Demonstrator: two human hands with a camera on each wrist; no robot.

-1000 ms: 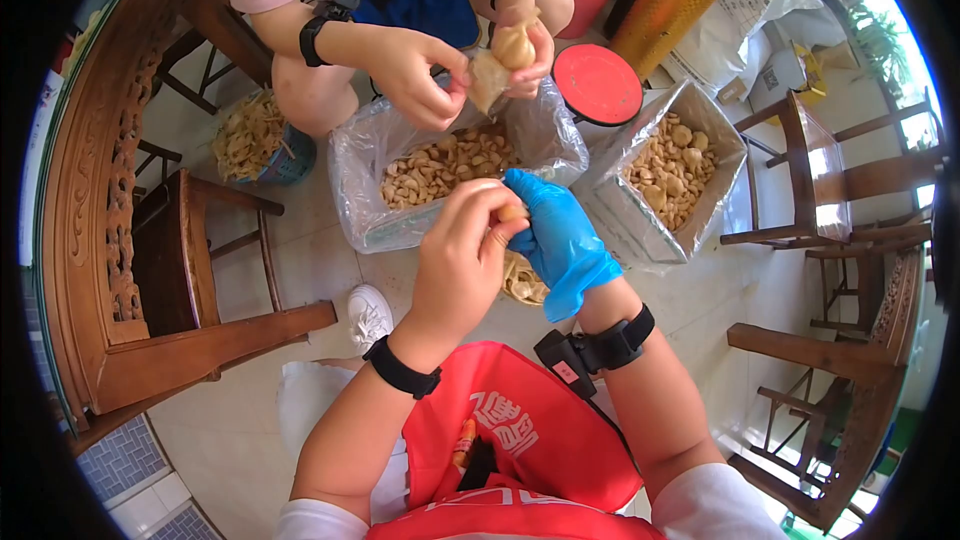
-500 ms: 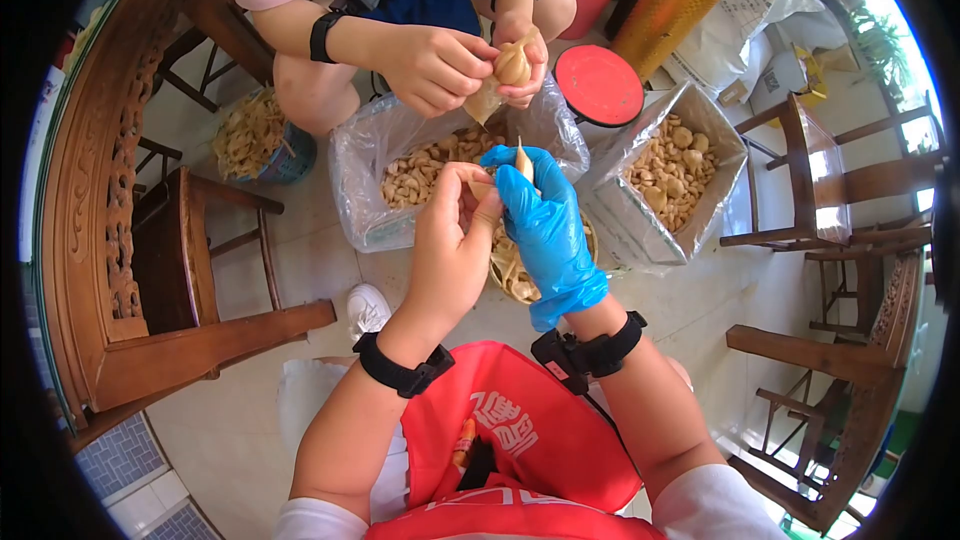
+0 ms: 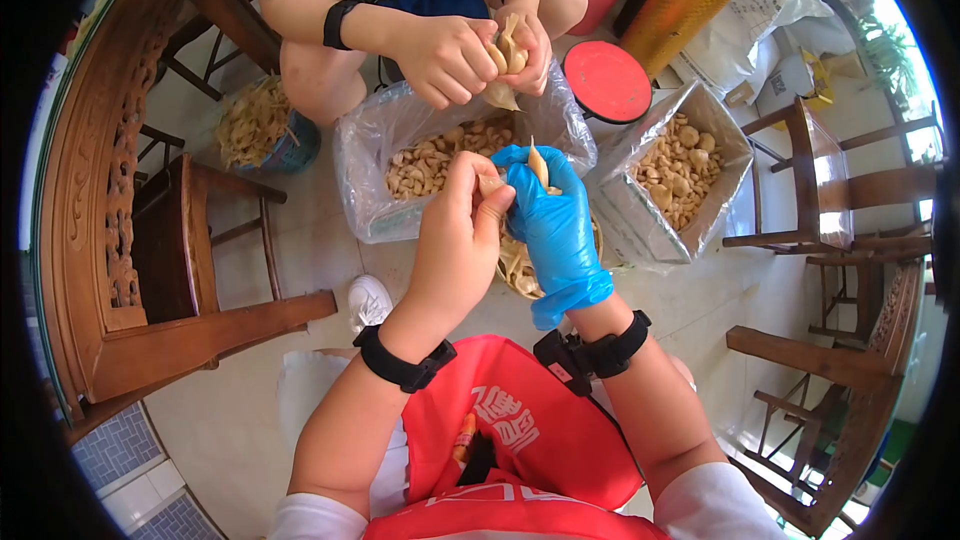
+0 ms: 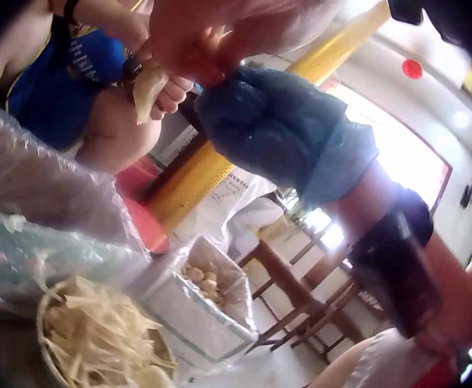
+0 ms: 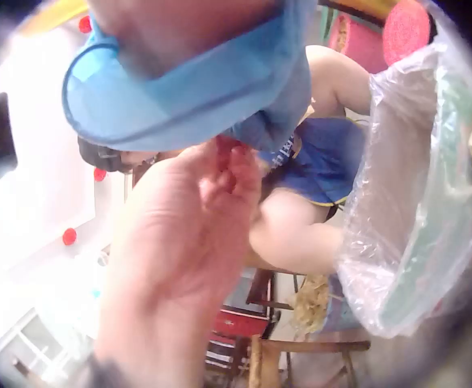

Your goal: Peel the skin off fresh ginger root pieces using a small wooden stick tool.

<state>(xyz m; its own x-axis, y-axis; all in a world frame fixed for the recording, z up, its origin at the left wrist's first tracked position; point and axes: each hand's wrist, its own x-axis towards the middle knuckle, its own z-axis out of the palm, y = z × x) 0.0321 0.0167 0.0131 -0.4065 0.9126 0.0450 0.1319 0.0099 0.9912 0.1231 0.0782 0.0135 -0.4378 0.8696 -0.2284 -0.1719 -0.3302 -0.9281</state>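
Observation:
My right hand (image 3: 556,230), in a blue glove, curls around garlic (image 3: 538,166) whose pointed tip stands up out of the palm. Beside it my bare left hand (image 3: 455,245) pinches a small pale garlic piece (image 3: 490,183) between thumb and forefinger, its fingertips right at the glove. In the left wrist view the gloved hand (image 4: 276,133) hides the garlic. The right wrist view has the bare left hand (image 5: 191,230) reaching under the glove. Both hands are over a round basket (image 3: 517,282) of peelings, in front of a plastic-lined box (image 3: 365,175) of garlic cloves.
Opposite, another person's hands (image 3: 450,60) pull at a garlic bulb (image 3: 512,52). A second lined box (image 3: 640,215) of garlic stands at right, near a red-topped stool (image 3: 607,81). A bucket (image 3: 292,148) of peelings is at left, and wooden chairs (image 3: 815,175) flank both sides.
My gloved right hand has turned, so the garlic tip now shows above it. My left hand stays close against it, pinching. The other person's hands have pulled their bulb partly apart.

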